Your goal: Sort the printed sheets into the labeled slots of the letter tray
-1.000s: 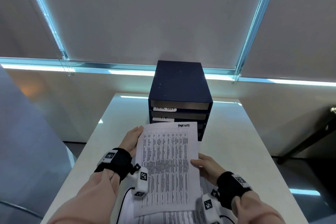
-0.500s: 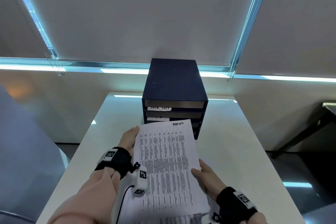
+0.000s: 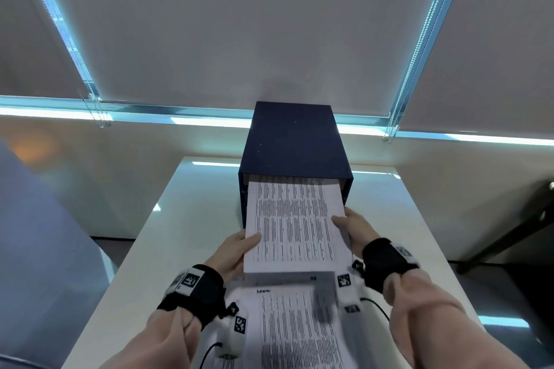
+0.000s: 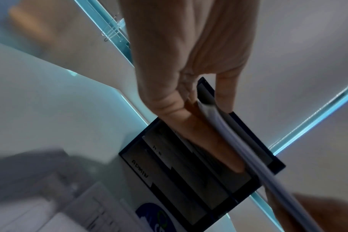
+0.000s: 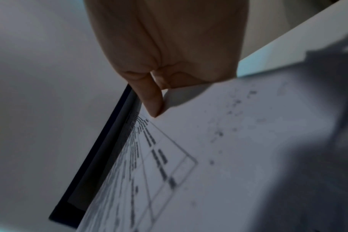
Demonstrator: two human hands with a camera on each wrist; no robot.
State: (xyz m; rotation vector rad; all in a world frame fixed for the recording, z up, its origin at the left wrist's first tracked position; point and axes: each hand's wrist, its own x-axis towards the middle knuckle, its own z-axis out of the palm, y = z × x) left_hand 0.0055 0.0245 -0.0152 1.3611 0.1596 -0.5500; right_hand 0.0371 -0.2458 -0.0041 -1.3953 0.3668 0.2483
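Head view: a dark blue letter tray [image 3: 295, 141] stands at the far end of the white table [image 3: 186, 219]. A printed sheet [image 3: 295, 225] has its far edge inside the top slot and hides the lower slots. The left hand [image 3: 233, 255] and the right hand [image 3: 355, 229] each pinch a side edge. More printed sheets [image 3: 296, 329] lie on the table near the person. Drawn blinds [image 3: 239, 24] hang behind.

Left wrist view: the left grip is clamped on the sheet edge; a label reading ADMIN [image 4: 140, 168] marks a lower slot.

Right wrist view: thumb [image 5: 152, 98] presses the sheet's top face.
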